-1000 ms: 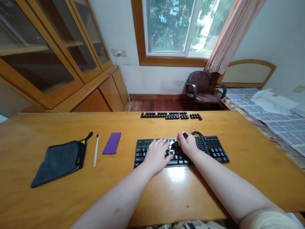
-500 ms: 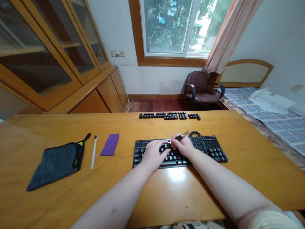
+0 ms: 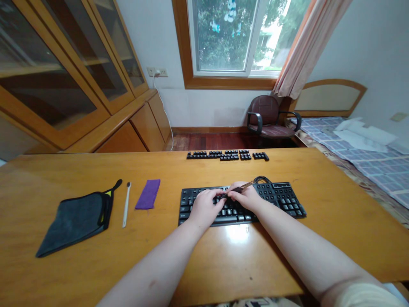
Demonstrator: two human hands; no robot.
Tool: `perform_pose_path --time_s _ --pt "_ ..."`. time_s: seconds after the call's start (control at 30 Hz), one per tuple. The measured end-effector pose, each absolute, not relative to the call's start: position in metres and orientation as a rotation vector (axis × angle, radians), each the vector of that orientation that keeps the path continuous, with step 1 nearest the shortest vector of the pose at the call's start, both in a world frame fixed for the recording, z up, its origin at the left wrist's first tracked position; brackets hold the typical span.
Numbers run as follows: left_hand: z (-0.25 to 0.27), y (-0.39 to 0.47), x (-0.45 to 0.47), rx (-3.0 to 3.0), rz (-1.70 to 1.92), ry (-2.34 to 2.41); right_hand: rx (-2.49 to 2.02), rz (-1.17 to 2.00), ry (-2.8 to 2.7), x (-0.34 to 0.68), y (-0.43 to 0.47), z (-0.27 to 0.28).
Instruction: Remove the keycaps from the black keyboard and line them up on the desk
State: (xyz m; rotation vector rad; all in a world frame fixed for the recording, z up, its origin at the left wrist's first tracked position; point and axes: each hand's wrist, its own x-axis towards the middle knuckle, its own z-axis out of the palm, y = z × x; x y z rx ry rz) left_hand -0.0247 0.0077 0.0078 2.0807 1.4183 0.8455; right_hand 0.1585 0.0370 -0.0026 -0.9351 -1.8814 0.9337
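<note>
A black keyboard (image 3: 230, 219) lies on the desk under both hands, with several of its keycaps off. My right hand (image 3: 244, 197) grips a small keycap puller (image 3: 244, 186) with a dark handle; its thin wire prongs point up to the right. My left hand (image 3: 206, 207) rests over the left part of the keyboard, its thumb and fingertips closed near the puller's other end. Something small and dark sits between the fingertips of the two hands, too small to name. Loose black keycaps (image 3: 229, 157) stand in rows along the desk's far edge.
To the left lie a purple cloth (image 3: 148, 194), a white toothbrush (image 3: 126, 207) and a dark grey cloth pouch (image 3: 78, 217). The keyboard's coiled cable (image 3: 262, 178) is behind it. Beyond the wooden desk (image 3: 153, 256) stand a chair (image 3: 266, 111) and a bed.
My right hand has turned the puller, so its handle now lies lower and flatter, towards the left. My left fingertips have moved closer together. The keyboard and loose keycaps stay in place.
</note>
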Motion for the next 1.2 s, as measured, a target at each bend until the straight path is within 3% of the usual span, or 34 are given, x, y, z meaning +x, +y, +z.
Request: perform_pose_path --time_s 0.73,1.2 --pt "0.0028 0.0081 -0.0249 1.879 1.016 1.438 -0.879 0.781 -1.98 0.1597 0.0357 0.0003" --pt "0.0016 0.0135 -0.0266 1.671 1.092 1.356 -0.663 0.505 -2.164 0.154 0.0297 0.0019"
